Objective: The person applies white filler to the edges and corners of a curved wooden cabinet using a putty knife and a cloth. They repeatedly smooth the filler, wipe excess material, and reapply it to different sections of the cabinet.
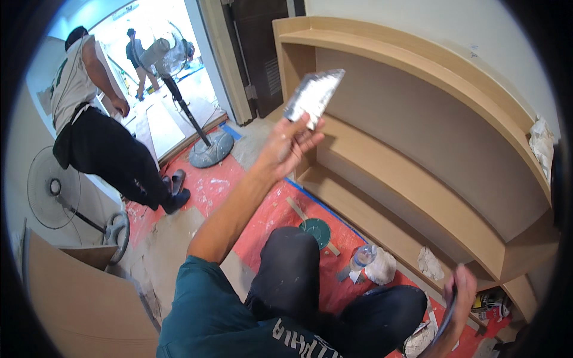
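Left hand: arm raised and stretched forward, fingers closed on the handle of one wide putty knife, blade up, in front of the wooden shelf unit. Right hand: low at the lower right, gripping one thin dark tool, near the bottom shelf. Floor: one green round lid, two standing fans, two other persons at left.

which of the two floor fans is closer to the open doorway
The fan with the round grey base, beside the doorway; the other fan stands farther back, behind the crouching person.
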### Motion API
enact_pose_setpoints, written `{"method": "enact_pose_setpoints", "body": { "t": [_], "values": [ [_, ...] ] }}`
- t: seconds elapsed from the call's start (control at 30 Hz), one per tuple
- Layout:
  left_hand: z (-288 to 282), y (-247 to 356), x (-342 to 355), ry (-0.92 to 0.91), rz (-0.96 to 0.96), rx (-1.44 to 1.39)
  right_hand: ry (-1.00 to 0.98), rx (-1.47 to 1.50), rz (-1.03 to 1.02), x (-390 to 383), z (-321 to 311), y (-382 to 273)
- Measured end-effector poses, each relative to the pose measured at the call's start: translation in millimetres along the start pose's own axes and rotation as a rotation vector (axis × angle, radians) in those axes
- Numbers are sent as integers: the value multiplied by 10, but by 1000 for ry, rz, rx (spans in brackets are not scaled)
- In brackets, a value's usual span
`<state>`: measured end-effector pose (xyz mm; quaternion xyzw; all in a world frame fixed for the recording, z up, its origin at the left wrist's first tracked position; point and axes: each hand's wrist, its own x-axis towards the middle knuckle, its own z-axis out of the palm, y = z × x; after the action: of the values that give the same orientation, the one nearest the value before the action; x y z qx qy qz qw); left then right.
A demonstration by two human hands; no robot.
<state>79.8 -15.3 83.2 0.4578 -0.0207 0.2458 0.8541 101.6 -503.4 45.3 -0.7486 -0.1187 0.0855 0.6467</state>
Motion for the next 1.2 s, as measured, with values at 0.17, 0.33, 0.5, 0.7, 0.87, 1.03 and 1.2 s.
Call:
{"method": "enact_pose_setpoints", "body": {
  "t": [0.17,0.33,0.5,0.7,0.87,1.03,1.2],
  "values": [
    [-232,-188,-668,79,-151,98,-573,-242,-185,1000,1590,-571],
    [-337,-298,-963,65,-136,248,-751,-54,-77,1366,2688,-553],
    [-521,-327,-1066,201,-227,188,-793,40,-27,1476,3149,-212],
    [-902,-543,-1087,330,-179,192,-764,-40,166,1652,3339,262],
    [-1236,-635,-1012,262,-134,76,-704,276,733,2012,3116,803],
    [-1352,-599,-945,319,-103,-94,-755,319,304,1829,3077,382],
    [-1316,-790,-892,319,-141,-46,-509,-366,-922,1738,3278,162]
  ]
}}
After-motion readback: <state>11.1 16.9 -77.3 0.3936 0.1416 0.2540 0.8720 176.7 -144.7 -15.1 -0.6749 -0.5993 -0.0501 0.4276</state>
